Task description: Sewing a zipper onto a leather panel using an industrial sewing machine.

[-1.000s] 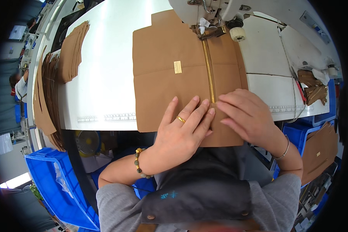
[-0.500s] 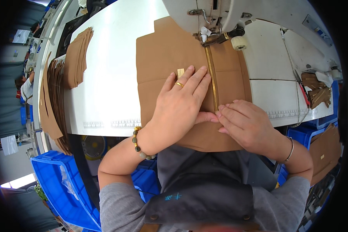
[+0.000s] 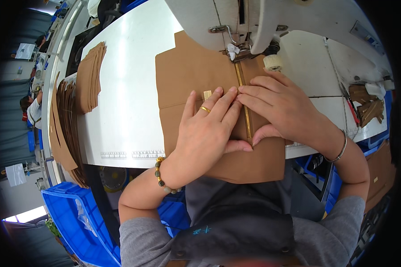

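A brown flat panel, leather-like (image 3: 189, 66), lies on the white table under the sewing machine head (image 3: 214, 22). A gold-toothed zipper (image 3: 248, 122) runs down it from the presser foot (image 3: 243, 54). My left hand (image 3: 209, 129) rests flat on the panel left of the zipper, fingers spread, beside a small pale tab (image 3: 207, 95). My right hand (image 3: 280, 107) arches over the zipper, open. Its fingertips touch the zipper's left edge near my left fingertips, and its thumb presses by the zipper's lower end, close to my left thumb.
Stacked brown pieces (image 3: 91, 78) and long brown strips (image 3: 62, 129) lie at the left. A blue bin (image 3: 71, 218) stands below them. At the right are brown scraps (image 3: 370, 107) and a red-handled tool (image 3: 354, 113). Another person (image 3: 34, 110) sits far left.
My right hand has slid up along the zipper from its lower end, and its bunched fingers have spread. My left hand stays flat on the panel. The view has shifted slightly.
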Action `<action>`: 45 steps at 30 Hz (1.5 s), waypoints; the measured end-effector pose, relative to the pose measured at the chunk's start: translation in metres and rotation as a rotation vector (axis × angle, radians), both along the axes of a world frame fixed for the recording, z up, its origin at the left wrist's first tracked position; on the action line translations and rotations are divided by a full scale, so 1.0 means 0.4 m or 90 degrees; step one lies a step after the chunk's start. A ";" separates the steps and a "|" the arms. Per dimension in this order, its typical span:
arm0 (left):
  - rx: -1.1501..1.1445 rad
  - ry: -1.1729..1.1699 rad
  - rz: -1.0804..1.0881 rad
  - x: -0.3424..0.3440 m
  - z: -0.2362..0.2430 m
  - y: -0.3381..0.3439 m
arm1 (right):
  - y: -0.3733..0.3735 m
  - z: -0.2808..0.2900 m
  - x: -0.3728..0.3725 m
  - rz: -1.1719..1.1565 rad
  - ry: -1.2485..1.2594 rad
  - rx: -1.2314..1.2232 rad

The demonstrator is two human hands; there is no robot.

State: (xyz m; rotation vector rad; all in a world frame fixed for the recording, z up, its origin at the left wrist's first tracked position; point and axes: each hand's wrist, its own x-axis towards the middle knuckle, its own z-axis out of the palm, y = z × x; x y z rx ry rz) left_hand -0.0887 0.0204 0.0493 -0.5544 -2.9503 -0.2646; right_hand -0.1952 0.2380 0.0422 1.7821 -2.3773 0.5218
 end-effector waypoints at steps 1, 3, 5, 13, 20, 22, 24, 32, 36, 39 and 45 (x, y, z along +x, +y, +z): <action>0.000 -0.003 -0.004 -0.002 0.001 -0.001 | 0.000 -0.001 0.001 0.002 -0.002 0.001; -0.003 -0.004 -0.005 -0.005 0.010 0.003 | 0.006 0.005 0.011 -0.020 -0.005 0.003; -0.005 -0.006 -0.006 -0.008 0.011 0.003 | 0.013 0.008 0.032 -0.045 0.007 0.011; -0.011 0.010 -0.006 -0.049 -0.002 -0.016 | 0.018 -0.002 0.035 -0.084 0.044 0.016; -0.012 0.053 -0.005 -0.111 -0.010 -0.034 | 0.007 -0.011 -0.003 -0.099 0.048 -0.023; -0.001 0.029 0.003 -0.128 -0.007 -0.036 | 0.004 -0.016 -0.009 -0.105 0.044 -0.027; 0.004 0.035 0.004 -0.140 -0.007 -0.043 | -0.002 -0.020 -0.014 -0.120 0.021 -0.034; 0.028 0.046 0.007 -0.137 -0.021 -0.044 | -0.004 -0.029 -0.017 -0.119 0.035 -0.036; 0.069 0.073 0.004 -0.113 -0.035 -0.037 | 0.003 -0.029 -0.015 -0.091 0.019 -0.060; 0.126 0.060 0.014 -0.092 -0.034 -0.024 | 0.005 -0.034 -0.011 -0.081 0.016 -0.085; 0.128 0.071 0.000 -0.094 -0.028 -0.026 | 0.005 -0.026 -0.008 -0.075 0.006 -0.081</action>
